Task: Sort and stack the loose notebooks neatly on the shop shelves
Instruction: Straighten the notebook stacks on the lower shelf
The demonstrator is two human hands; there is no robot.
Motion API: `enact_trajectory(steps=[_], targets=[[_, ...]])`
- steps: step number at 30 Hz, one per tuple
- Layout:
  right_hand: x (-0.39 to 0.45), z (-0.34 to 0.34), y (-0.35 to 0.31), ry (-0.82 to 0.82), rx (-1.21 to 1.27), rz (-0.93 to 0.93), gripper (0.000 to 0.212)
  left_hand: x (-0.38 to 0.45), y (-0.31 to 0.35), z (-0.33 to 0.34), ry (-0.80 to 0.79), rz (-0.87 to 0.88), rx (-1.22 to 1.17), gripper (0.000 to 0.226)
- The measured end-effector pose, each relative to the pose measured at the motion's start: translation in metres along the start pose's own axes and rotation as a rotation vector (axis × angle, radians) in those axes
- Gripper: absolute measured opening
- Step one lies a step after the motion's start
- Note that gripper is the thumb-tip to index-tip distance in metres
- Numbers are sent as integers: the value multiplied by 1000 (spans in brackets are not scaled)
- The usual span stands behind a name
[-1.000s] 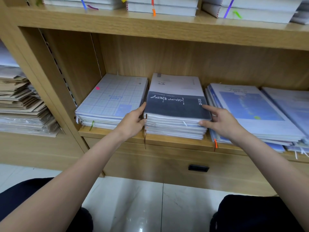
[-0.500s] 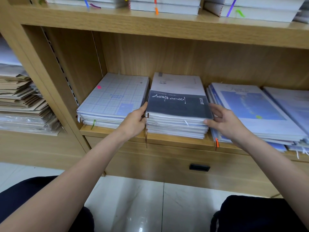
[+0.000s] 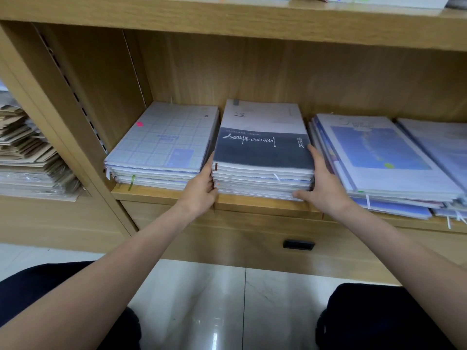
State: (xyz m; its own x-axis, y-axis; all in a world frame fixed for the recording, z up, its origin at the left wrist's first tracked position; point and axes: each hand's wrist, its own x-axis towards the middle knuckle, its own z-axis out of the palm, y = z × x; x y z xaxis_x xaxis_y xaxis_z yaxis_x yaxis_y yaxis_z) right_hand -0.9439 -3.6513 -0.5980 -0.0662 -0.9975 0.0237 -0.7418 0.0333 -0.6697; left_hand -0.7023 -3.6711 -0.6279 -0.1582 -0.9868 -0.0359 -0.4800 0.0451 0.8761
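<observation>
I am squaring the middle stack [image 3: 262,157]. My left hand [image 3: 201,192] is pressing its left edge, fingers lying flat along the side; my right hand [image 3: 322,186] is bracing the right edge, fingers extended, thumb at the lower corner. The stack is sitting clamped between both palms on the shelf [image 3: 265,204], presumably for aligning. Beyond, the grid stack [image 3: 161,145] and the blue stack [image 3: 379,152] are flanking it.

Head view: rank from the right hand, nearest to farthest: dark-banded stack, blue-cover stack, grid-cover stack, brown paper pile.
1. dark-banded stack: the right hand presses its right side, touching.
2. blue-cover stack: just right of that hand; whether they touch is unclear.
3. grid-cover stack: beyond the middle stack, by the left hand.
4. brown paper pile: far left, next bay.
</observation>
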Motion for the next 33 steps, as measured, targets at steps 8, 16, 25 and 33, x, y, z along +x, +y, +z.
enact_trajectory(steps=[8,16,25,33], targets=[[7,-3,9,15,-46,-65,105,14,-23,2,93,69,44,70],[2,-5,5,56,0,-47,103,14,-20,-1,65,71,87,72],[-4,7,-4,-57,-79,194,80,13,-18,-1,-71,-66,52,85],[0,3,0,23,-163,151,40,3,-11,-3,-44,-23,-91,76]])
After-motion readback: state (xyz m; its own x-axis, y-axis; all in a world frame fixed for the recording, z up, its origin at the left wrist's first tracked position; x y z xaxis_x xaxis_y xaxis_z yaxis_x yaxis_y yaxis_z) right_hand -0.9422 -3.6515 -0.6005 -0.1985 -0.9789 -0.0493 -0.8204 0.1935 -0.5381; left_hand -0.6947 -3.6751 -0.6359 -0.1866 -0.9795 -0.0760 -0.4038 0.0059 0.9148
